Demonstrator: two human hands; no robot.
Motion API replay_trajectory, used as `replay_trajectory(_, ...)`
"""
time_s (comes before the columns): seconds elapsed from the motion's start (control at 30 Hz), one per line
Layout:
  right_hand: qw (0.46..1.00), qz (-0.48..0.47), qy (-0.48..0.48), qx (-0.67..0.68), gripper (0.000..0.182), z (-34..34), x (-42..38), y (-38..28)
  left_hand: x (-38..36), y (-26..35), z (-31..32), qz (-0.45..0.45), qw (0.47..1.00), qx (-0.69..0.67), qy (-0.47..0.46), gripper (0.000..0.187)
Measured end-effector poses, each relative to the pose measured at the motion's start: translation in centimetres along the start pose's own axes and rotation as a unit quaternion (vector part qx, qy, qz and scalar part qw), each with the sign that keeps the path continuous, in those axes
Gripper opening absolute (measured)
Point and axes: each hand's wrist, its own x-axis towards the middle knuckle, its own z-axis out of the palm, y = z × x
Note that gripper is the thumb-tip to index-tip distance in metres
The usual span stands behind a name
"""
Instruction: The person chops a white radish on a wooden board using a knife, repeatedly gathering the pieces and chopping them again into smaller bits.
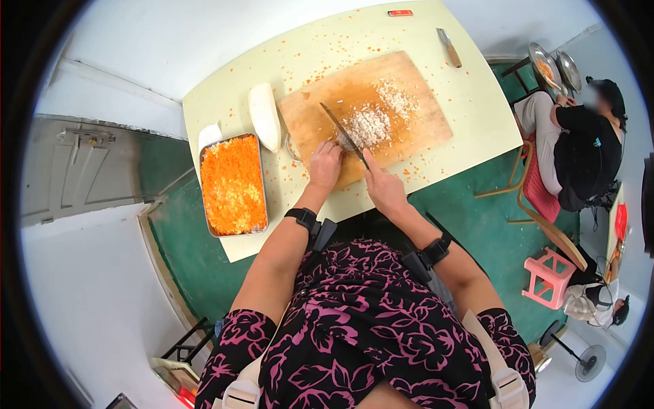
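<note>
My right hand (385, 185) is closed round the handle of a kitchen knife (339, 129), its blade slanting up and left across the wooden cutting board (310, 102). Against the near side of the blade, my left hand (325, 165) rests on the board with curled fingers; what lies under them is hidden. Finely chopped white bits (368, 126) are heaped right of the blade, and more are scattered farther up. A large white radish (264, 117) lies left of the board. Beside it stands a metal tray (202, 187) full of chopped orange and yellow bits.
On the pale table (470, 129), a small wooden-handled blade (449, 48) and a red item (400, 13) lie at the far side. Orange crumbs dot the surface. At right are a seated person (586, 143), a red chair (538, 170), a pink stool (548, 278) and another person (593, 303).
</note>
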Motion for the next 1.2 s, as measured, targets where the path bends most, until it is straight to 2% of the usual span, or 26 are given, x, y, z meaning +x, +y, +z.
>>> replay_trajectory(0.27,0.999,0.024,-0.030,0.000,0.049,-0.6,0.2,-0.6,0.1,0.0,0.0,0.000,1.000,0.008,0.005,0.009)
replay_trajectory(0.37,1.000,0.004,0.010,0.027,0.049,-0.7,0.1,-0.6,-0.1,0.1,0.1,0.000,1.000,0.003,0.013,0.010)
replay_trajectory(0.47,1.000,-0.008,-0.013,-0.010,0.050,0.2,-0.1,-0.1,-0.1,0.4,-0.2,-0.001,1.000,0.006,0.006,0.012)
replay_trajectory(0.57,0.998,0.021,-0.051,-0.023,0.050,-0.6,0.5,-0.7,-0.2,0.5,-0.3,-0.006,1.000,0.015,0.002,0.013)
replay_trajectory(0.7,0.996,0.053,-0.048,0.045,0.051,-1.2,0.8,-0.8,-0.2,0.5,-0.3,-0.018,1.000,-0.007,0.005,0.014)
replay_trajectory(0.8,0.994,0.059,-0.017,0.089,0.049,-2.1,0.6,-1.4,-0.2,0.9,-0.5,-0.044,0.999,-0.016,0.021,0.013)
replay_trajectory(0.9,0.994,0.049,0.004,0.102,0.046,-2.0,0.6,-1.3,-0.3,0.9,-0.2,-0.111,0.993,-0.028,0.021,0.013)
replay_trajectory(1.0,0.993,-0.001,0.048,0.107,0.042,-0.8,0.2,-0.2,-0.6,0.1,-0.2,-0.042,0.998,-0.040,0.020,0.013)
replay_trajectory(1.07,0.992,-0.022,0.069,0.100,0.042,-0.6,-0.2,-0.2,-0.7,0.0,-0.2,-0.047,0.998,-0.045,0.022,0.014)
replay_trajectory(1.2,0.999,-0.002,0.014,0.034,0.043,0.0,-0.6,-0.2,-0.7,0.0,-0.1,-0.040,0.998,-0.034,0.020,0.016)
